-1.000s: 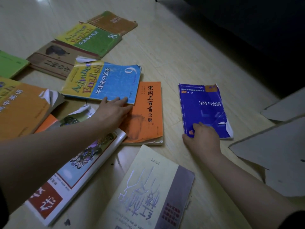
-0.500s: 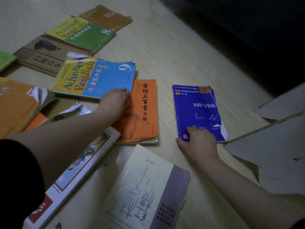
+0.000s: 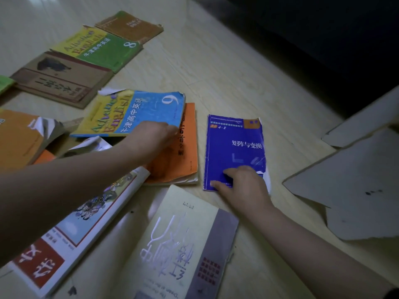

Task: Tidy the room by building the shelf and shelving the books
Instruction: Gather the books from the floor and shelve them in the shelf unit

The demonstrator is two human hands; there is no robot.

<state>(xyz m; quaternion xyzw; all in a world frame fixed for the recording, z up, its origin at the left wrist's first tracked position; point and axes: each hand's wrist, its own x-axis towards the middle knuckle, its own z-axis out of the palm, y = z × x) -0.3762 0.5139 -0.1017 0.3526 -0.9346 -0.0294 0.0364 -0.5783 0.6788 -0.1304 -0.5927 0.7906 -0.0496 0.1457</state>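
English 9 book (image 3: 133,113): blue and yellow cover, on the floor (image 3: 216,67) left of centre; its right edge overlaps the orange book (image 3: 183,160).
Left hand (image 3: 154,134): fingers curled round the near right corner of the English 9 book, grasping it.
Purple book (image 3: 235,141): flat on the floor, just right of the orange book, a narrow gap between them; near right corner torn.
Right hand (image 3: 244,186): lies on the near end of the purple book, fingers bent on the cover, thumb along the near edge; can't tell if it pinches or only presses.
Cream book (image 3: 172,244): nearest, centre, flat.
Illustrated book (image 3: 71,231): near left, under the left forearm, red block at its near end.
English 8 book (image 3: 103,48): green, far left, overlapping a tan book (image 3: 60,83).
Brown book (image 3: 129,24): farthest, behind the English 8 book.
Orange-yellow book (image 3: 19,137): left edge, cover corner curled up.
Cardboard pieces (image 3: 356,190): right side, flat on the floor.
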